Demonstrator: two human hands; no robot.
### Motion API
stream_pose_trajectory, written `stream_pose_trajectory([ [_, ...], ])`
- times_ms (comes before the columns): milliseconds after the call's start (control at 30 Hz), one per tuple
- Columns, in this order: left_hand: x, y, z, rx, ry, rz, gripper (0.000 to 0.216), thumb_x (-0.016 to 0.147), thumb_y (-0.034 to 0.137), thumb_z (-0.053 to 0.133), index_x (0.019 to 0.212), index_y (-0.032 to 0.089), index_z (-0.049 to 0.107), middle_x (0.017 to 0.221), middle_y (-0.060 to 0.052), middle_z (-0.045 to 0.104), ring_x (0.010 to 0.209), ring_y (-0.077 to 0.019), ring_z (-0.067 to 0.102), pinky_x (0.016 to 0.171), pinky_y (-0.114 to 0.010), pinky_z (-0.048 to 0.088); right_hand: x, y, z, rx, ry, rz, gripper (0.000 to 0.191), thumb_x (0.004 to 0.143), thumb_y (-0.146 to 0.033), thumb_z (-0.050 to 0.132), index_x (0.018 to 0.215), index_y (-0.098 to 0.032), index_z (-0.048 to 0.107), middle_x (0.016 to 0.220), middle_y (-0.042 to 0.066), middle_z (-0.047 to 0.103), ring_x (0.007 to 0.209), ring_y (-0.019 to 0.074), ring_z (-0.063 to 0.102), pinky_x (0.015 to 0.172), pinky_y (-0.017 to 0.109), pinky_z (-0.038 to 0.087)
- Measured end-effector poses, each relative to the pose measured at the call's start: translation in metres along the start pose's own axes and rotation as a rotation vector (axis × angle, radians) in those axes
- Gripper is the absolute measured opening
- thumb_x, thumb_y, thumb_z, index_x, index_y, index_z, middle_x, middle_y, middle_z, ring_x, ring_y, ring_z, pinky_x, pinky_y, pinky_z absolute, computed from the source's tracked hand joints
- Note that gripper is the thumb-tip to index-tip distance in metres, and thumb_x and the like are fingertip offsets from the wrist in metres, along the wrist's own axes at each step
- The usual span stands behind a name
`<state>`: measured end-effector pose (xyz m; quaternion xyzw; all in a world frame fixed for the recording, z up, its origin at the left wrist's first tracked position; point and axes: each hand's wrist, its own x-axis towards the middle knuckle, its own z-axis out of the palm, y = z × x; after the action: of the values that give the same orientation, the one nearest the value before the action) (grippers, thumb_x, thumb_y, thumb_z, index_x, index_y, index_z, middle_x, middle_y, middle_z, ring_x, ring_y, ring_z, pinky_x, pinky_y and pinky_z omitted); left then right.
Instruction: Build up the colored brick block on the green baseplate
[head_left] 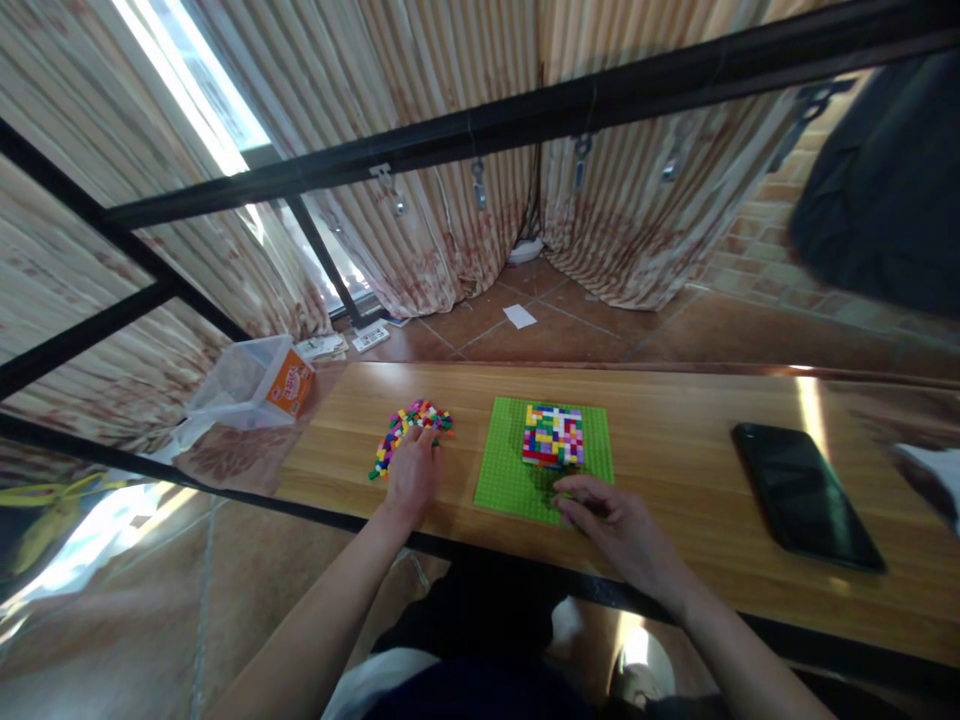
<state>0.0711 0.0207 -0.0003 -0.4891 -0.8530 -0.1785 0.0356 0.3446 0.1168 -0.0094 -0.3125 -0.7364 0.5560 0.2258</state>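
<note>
A loose pile of small multicoloured toy bricks (390, 440) lies on the left part of the wooden table. My left hand (414, 465) reaches into that pile, its fingers curled down among the bricks; whatever they grip is hidden. Right of the pile, a green baseplate (495, 470) lies flat. On it stands a blocky, roughly square structure of mixed-colour bricks (553, 435). My right hand (600, 515) is over the baseplate's front right corner, just in front of the structure and apart from it. Its thumb and fingers are drawn together, and anything between them is too small to make out.
A large black phone or tablet (806, 495) lies on the right of the wooden table (675, 430). Beyond the left end, a clear plastic tub (251, 385) with an orange label is on the floor. A black metal bar (450, 140) with hanging clips crosses ahead.
</note>
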Motion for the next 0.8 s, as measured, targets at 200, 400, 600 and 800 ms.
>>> stream_pose_trajectory([
  [200,-0.029,0.051,-0.003,-0.494,-0.077,0.212,0.020,0.086,0.011,0.053,0.101,0.018,0.064,0.097,-0.004,0.065,0.074,-0.0127,0.062,0.073,-0.027,0.053,0.003,0.004,0.001,0.196,0.061,0.058,0.026,0.084,-0.046,0.063,0.094,-0.022,0.063,0.087,0.003,0.071,0.077,0.0169,0.067,0.067,0.029,0.053],
  [400,-0.048,0.108,-0.005,-0.736,-0.224,0.363,0.024,0.086,0.017,0.061,0.110,0.019,0.062,0.100,-0.005,0.067,0.083,-0.0137,0.064,0.077,-0.027,0.054,0.008,-0.001,0.001,0.303,0.268,-0.067,0.020,0.069,-0.039,0.079,0.081,-0.023,0.073,0.083,0.002,0.070,0.076,0.0152,0.063,0.069,0.027,0.051],
  [600,-0.042,0.121,-0.004,-0.718,-0.183,0.389,0.007,0.089,0.021,0.058,0.092,0.018,0.064,0.087,-0.003,0.070,0.080,-0.0148,0.065,0.075,-0.028,0.052,0.008,-0.013,-0.005,0.519,0.173,0.063,0.021,0.063,-0.037,0.084,0.076,-0.024,0.076,0.074,0.001,0.072,0.067,0.0133,0.062,0.063,0.025,0.051],
  [800,-0.037,0.118,-0.004,-0.676,-0.185,0.372,0.010,0.088,0.014,0.054,0.089,0.019,0.063,0.086,-0.002,0.070,0.081,-0.0143,0.065,0.075,-0.027,0.051,0.011,-0.011,-0.001,0.528,0.127,0.077,0.030,0.062,-0.040,0.084,0.083,-0.022,0.074,0.079,0.002,0.071,0.071,0.0135,0.063,0.066,0.026,0.052],
])
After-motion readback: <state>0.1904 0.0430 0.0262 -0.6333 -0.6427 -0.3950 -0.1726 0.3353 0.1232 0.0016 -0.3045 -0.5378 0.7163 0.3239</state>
